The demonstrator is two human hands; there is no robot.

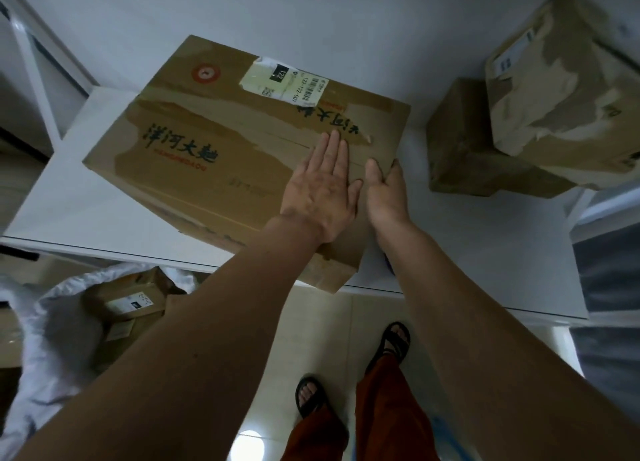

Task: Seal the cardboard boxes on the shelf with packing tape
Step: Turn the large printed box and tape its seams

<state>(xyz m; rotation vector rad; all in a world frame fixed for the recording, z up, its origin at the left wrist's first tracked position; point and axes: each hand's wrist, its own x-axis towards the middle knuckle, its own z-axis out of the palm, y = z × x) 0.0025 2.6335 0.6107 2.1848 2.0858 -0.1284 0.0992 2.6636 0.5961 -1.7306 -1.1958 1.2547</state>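
A large brown cardboard box (214, 128) with black characters and a white shipping label lies on the white shelf (69, 197), its near corner jutting past the front edge. My left hand (322, 187) lies flat on the box top, fingers straight and together over the centre seam. My right hand (384, 190) holds the box's right edge, thumb on top and fingers down the side. No tape roll is in view.
Two smaller brown boxes stand at the right of the shelf, a torn one (564, 90) stacked on a lower one (467, 142). Under the shelf at left, a white bag (55, 329) holds more boxes. My sandalled feet (394, 339) stand on a tiled floor.
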